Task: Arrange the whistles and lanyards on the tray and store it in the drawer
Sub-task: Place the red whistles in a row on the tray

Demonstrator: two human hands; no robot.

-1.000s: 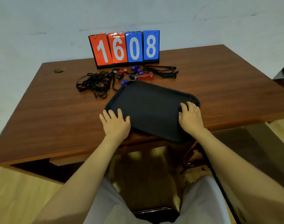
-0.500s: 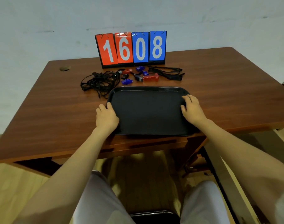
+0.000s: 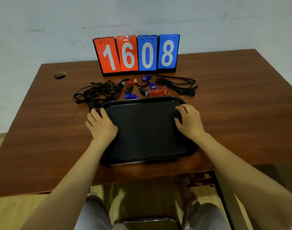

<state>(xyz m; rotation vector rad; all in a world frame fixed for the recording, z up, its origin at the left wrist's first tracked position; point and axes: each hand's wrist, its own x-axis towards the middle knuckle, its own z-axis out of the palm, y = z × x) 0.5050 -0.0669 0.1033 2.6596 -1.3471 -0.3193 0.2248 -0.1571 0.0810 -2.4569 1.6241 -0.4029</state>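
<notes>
Our left hand point(image 3: 101, 126) lay flat on the left rim of the black tray point(image 3: 147, 133), fingers fairly straight & gripping nothing. Our right hand point(image 3: 189, 121) rested on the tray's right side w/ fingers loosely bent, also holding nothing. The tray sat on the wooden table point(image 3: 42, 130), nr its front edge. Beyond the far rim, left to right: tangled lanyards point(image 3: 95, 94) reaching the tray's far-left corner, then red, blue & black whistles point(image 3: 158, 92) scattered just past the rim, then a second lanyard bunch point(image 3: 176, 84), apart from the tray. The scoreboard point(image 3: 136, 54), reading 1608, stood upright behind the whistles.
</notes>
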